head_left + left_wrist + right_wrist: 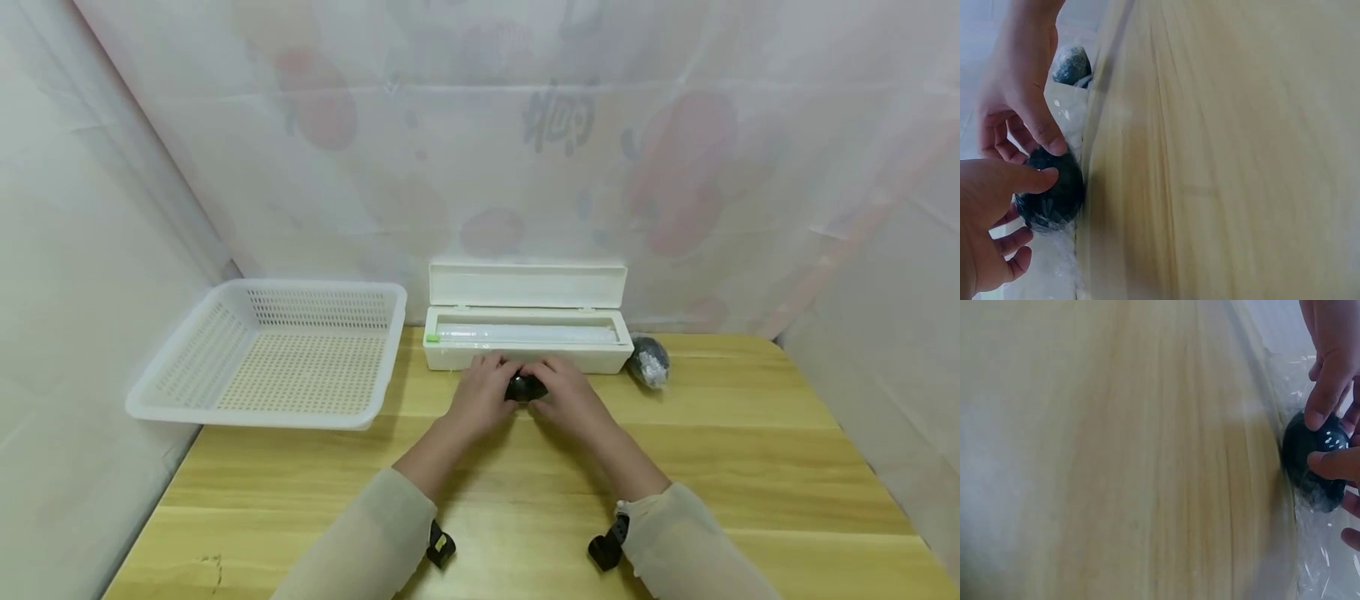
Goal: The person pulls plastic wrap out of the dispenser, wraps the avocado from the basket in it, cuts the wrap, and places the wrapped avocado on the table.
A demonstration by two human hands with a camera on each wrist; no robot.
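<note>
both hands [525, 392] pinch dark ball [525, 387] | film box [527, 333] just behind, lid up | basket [273, 354] left | wrapped ball [649, 361] right

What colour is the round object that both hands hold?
The round object is black, with small pale specks; the left wrist view shows it best.

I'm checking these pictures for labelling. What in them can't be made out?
- Small dark round object: head view, mostly covered by left hand and right hand.
- Clear plastic film: right wrist view, blurred; edges unclear.
- Foil-wrapped dark lump: left wrist view, partly behind a hand.
</note>
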